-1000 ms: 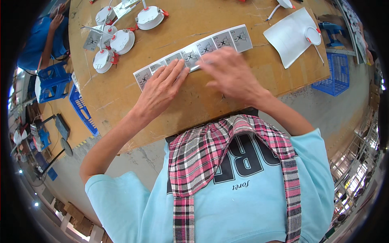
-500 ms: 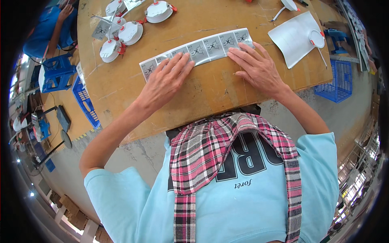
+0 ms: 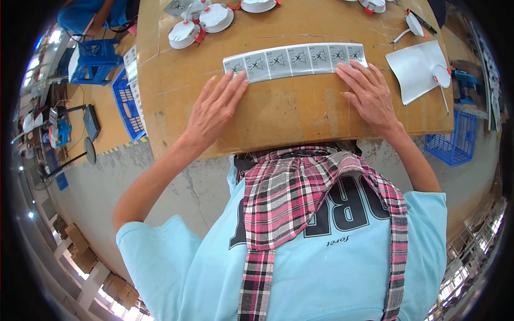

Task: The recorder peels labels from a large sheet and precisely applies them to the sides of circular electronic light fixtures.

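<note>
A strip of silver-grey labels (image 3: pixel 292 61) lies across the brown table in front of me, printed with small dark symbols. My left hand (image 3: pixel 217 107) rests at the strip's left end, fingers stretched out and fingertips on its lower edge. At the other end my right hand (image 3: pixel 369 99) lies with spread fingers, the tips touching the strip's lower right corner. Neither hand grips anything. Beyond the strip sit several round white downlights, such as this downlight (image 3: pixel 216 18) with red clips.
To the right, a silver-white sheet (image 3: pixel 409 75) has a small round lamp (image 3: pixel 441 76) with a cable on its edge. A black pen (image 3: pixel 421 20) lies farther back. Blue crates (image 3: pixel 126 104) and a blue stool (image 3: pixel 93 61) stand left; another blue crate (image 3: pixel 452 140) stands right. A person sits far left.
My left hand has slid off the middle of the strip toward its left end, uncovering more labels. My right hand stays by the right end. The whole view has shifted.
</note>
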`<state>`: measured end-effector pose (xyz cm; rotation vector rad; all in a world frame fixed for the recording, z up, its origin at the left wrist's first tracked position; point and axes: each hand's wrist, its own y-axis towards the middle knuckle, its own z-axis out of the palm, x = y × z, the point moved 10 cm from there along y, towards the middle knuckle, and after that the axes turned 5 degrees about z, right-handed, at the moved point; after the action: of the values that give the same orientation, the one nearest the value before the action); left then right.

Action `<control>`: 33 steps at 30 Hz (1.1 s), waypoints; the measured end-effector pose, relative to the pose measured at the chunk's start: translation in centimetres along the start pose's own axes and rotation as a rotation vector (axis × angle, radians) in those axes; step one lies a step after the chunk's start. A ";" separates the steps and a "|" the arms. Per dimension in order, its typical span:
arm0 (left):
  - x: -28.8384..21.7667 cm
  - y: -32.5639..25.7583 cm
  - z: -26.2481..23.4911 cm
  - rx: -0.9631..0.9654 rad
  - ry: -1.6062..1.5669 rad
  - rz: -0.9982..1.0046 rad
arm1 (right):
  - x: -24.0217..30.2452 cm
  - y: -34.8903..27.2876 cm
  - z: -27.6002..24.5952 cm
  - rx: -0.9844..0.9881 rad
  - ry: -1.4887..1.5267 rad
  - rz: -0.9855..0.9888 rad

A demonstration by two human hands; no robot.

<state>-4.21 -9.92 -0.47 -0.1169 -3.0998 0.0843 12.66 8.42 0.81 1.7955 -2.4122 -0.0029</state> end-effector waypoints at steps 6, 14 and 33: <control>2.4 -2.9 -1.7 -0.003 0.128 -0.068 | -2.8 -0.4 -1.2 -0.024 -0.107 0.074; -2.7 4.6 -10.6 -0.461 -0.295 0.177 | -2.4 0.2 0.3 0.012 -0.029 -0.030; -5.9 8.7 1.1 0.078 -0.504 0.376 | -7.7 -1.8 -2.2 -0.028 0.015 0.108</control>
<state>2.25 -1.77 -2.21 -0.7913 -3.5122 0.2857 16.76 15.42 2.05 1.6454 -2.4829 -0.0123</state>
